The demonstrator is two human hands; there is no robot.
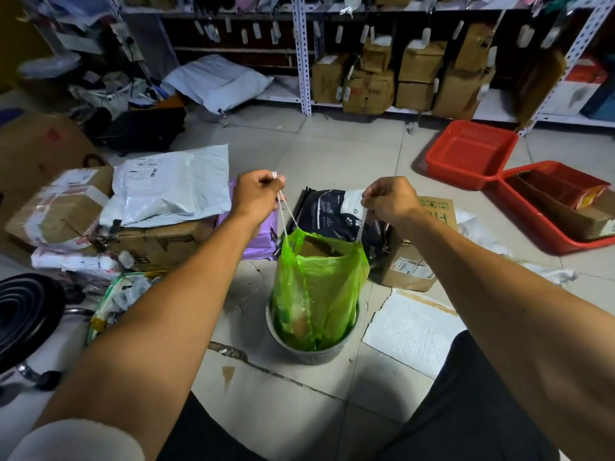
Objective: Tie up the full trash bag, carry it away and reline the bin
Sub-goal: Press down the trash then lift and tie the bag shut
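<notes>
A green translucent trash bag [317, 284] stands half lifted out of a small grey round bin [311, 352] on the tiled floor. Cardboard scraps show inside the bag's open mouth. Two white drawstrings rise from the bag's top corners. My left hand [258, 191] is closed on the left drawstring [287, 212], pulled up and to the left. My right hand [389, 201] pinches the right drawstring [361, 224], pulled up and to the right. Both strings are taut.
Cardboard boxes and white mailer bags [166, 184] pile up at the left. A black parcel [332, 211] and a box [411, 267] lie behind the bin. Two red plastic trays [469, 154] sit at the right. Metal shelving with boxes [369, 84] lines the back. A white foam sheet [409, 331] lies right of the bin.
</notes>
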